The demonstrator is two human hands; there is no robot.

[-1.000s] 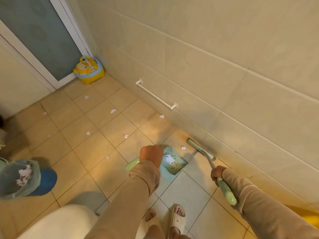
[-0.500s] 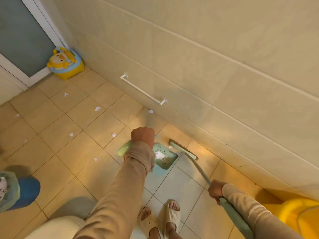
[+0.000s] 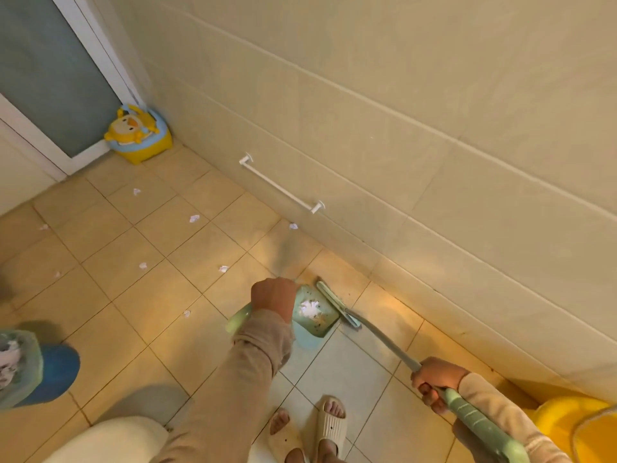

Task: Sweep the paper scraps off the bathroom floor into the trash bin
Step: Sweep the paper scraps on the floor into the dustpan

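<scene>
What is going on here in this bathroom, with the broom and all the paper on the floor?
A person is sweeping up. The left hand holds a green dustpan low at the floor. The right hand grips the broom, its head at the pan's open edge. Some paper scraps lie in the pan. Other scraps lie scattered over the tiles. The trash bin stands off to the left.

We look down on a wall (image 3: 417,105) of large pale beige tiles, with a white towel bar (image 3: 280,186) fixed low on it. The floor (image 3: 110,295) is small tan square tiles, with a warm patch of light at the wall's foot. In the far corner a yellow and blue duck-faced potty (image 3: 137,135) sits beside a frosted glass door (image 3: 50,78) in a white frame. A yellow tub (image 3: 564,426) shows at lower right.
</scene>
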